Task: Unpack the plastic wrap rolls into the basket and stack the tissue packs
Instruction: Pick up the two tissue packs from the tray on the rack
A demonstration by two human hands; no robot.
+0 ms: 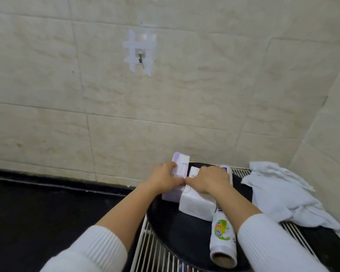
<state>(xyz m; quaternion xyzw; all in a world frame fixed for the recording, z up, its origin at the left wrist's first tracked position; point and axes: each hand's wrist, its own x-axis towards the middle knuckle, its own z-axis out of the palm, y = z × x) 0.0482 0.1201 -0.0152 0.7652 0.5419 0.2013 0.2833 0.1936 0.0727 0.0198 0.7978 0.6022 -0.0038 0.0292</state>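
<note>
Squaring up the tissue packs.
Left hand (166, 178) is gripping the purple pack (178, 173), right hand (209, 180) pressing the white pack (196, 206); stacking comes next.

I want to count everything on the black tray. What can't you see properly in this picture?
Head view only:
- Tissue packs: the white pack's top is hidden under the right hand; the purple pack's under the left hand.
- Plastic wrap roll: middle hidden by the right arm, label too blurred to read.
- Black tray: near rim cut off by the bottom edge.
- White cloth: anything beneath is hidden.
</note>
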